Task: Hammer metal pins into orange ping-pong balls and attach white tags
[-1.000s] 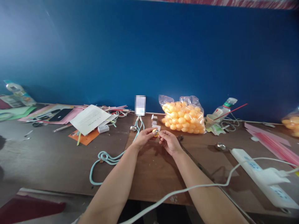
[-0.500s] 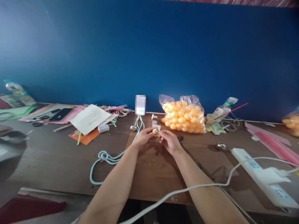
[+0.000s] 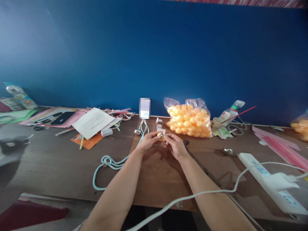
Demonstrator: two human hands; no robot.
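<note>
A small orange ball with shiny foil (image 3: 160,136) is held above the brown table, in front of me. My left hand (image 3: 147,142) pinches it from the left between thumb and fingers. From the other side, the fingertips of my right hand (image 3: 176,147) are closed at the ball's right edge, where the foil shows. Fingers cover much of the ball. Behind the hands stands a clear plastic bag of orange balls (image 3: 189,121). Two crinkled silver lumps lie apart: one lump (image 3: 137,132) left of my hands, another lump (image 3: 227,150) to the right.
A light blue cord (image 3: 112,165) loops beside my left forearm, up to a blurred card (image 3: 144,109) against the blue wall. Papers (image 3: 93,123) and a phone (image 3: 63,118) lie left. A power strip (image 3: 267,179) is at right; its white cable (image 3: 197,193) crosses my right forearm.
Both hands stay almost in place around the ball, with only slight finger movement. The white cable's near end has shifted a little to the right.
</note>
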